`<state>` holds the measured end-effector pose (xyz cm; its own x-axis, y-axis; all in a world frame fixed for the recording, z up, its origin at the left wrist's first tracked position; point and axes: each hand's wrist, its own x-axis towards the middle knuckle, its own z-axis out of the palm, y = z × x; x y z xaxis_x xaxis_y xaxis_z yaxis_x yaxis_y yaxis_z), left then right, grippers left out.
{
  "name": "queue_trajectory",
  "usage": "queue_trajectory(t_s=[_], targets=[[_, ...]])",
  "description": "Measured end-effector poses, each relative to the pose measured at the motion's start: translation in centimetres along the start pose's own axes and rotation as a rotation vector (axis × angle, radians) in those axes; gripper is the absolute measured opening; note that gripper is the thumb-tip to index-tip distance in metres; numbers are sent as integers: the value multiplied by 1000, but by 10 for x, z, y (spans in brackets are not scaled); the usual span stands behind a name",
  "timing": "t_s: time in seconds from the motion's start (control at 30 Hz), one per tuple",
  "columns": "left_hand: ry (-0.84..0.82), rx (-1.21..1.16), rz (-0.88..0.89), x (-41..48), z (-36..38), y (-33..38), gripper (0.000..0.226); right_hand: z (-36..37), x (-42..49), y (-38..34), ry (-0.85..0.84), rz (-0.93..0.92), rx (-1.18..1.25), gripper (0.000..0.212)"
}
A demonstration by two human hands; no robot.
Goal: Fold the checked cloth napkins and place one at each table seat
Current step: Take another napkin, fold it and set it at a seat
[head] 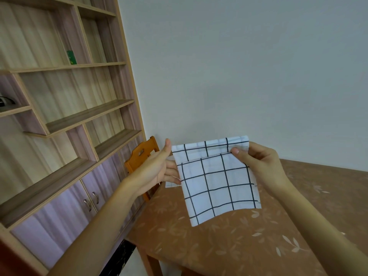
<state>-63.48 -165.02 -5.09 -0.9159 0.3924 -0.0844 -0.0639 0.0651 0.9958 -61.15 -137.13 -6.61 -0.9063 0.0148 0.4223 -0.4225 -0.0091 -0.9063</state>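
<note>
Overhead, in the head view, a white napkin (217,182) with a dark checked grid is held up in the air above the far left part of the table (229,246), clear of its surface. The napkin is seen partly folded: a nearer layer hangs down in front, and a farther layer stands up behind it as a narrow band along the top. The right hand (258,162) is closed in a pinch on the napkin's upper right corner, with the thumb on the near face and the other digits behind the cloth. The left hand (157,168) is held flat and upright at the napkin's left edge, its thumb raised beside the upper left corner and its fingers (172,172) tucked behind the cloth; whether the cloth is actually gripped by them cannot be told. The lower edge of the napkin hangs free and curves a little. A small corner of checked cloth is glimpsed just below the left hand, at the table's far left edge. The table is covered by a brown cloth with a pale leaf pattern. A wooden chair (143,156) is set at the table's far left, partly hidden by the left hand. A tall shelf unit (65,116) with lower doors is seen on the left, against a plain wall (239,66).
</note>
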Motion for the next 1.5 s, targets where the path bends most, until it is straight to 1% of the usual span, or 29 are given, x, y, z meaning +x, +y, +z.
queue_trajectory(t_s=[0.1,0.17,0.2,0.23,0.3,0.37,0.43,0.47,0.5,0.53,0.57,0.6,0.63,0.67,0.77,0.8,0.87,0.93,1.0,1.1,1.17,1.2,1.27,1.37,1.4,1.43,1.5], targets=[[-1,-106,0,4,0,1,63,-1,1,0,-5,9,9,19],[14,-162,39,5,-3,3,44,-3,1,-1,-19,-3,-35,24],[24,-178,68,5,-5,3,34,-5,1,-1,-35,-8,-60,29],[36,-176,101,5,-7,4,30,-6,1,-1,-50,-16,-81,37],[52,-138,148,4,-10,5,33,-9,1,-1,-40,-6,-91,50],[72,-96,187,3,-10,5,37,-10,2,1,-17,37,-55,46],[113,-72,220,3,-9,4,36,-8,4,0,-41,146,86,36],[136,-64,232,3,-8,4,35,-7,4,0,-64,211,162,36],[159,-55,243,4,-7,3,34,-7,4,0,-86,251,198,44],[175,-51,253,4,-7,3,33,-7,4,1,-123,260,180,49],[187,-45,267,4,-7,2,31,-6,2,2,-155,244,118,46],[195,-42,278,4,-7,3,31,-5,0,1,-178,217,58,37],[200,-36,289,5,-8,3,31,-3,-2,0,-183,192,23,28],[197,-37,299,5,-8,3,31,-2,-3,0,-170,179,21,25],[144,-54,307,4,-8,2,36,-2,-3,2,-85,155,33,25],[139,-50,308,4,-7,0,36,-2,-2,0,-85,149,34,25],[187,-19,328,5,-7,-3,33,-3,-3,-2,-134,158,51,27],[258,14,358,7,-6,-6,29,-2,-4,-5,-181,179,78,34],[300,48,378,8,-6,-6,26,1,-4,-5,-164,172,65,33],[282,67,337,7,-7,-5,28,4,-3,-5,-102,165,61,25],[221,40,241,5,-5,-6,38,4,-3,-4,-95,158,71,25],[184,9,186,4,-4,-6,43,4,-3,-3,-91,149,81,24],[127,-72,98,1,1,-5,43,4,-3,-1,-81,124,70,22],[94,-203,11,0,4,-3,51,1,-3,3,-97,83,-44,23],[94,-222,7,0,3,-4,48,0,-4,2,-113,78,-67,27],[94,-213,22,1,3,-4,42,-1,-4,2,-126,72,-85,31],[96,-150,69,2,-1,-7,26,-2,-6,2,-140,65,-103,33]])
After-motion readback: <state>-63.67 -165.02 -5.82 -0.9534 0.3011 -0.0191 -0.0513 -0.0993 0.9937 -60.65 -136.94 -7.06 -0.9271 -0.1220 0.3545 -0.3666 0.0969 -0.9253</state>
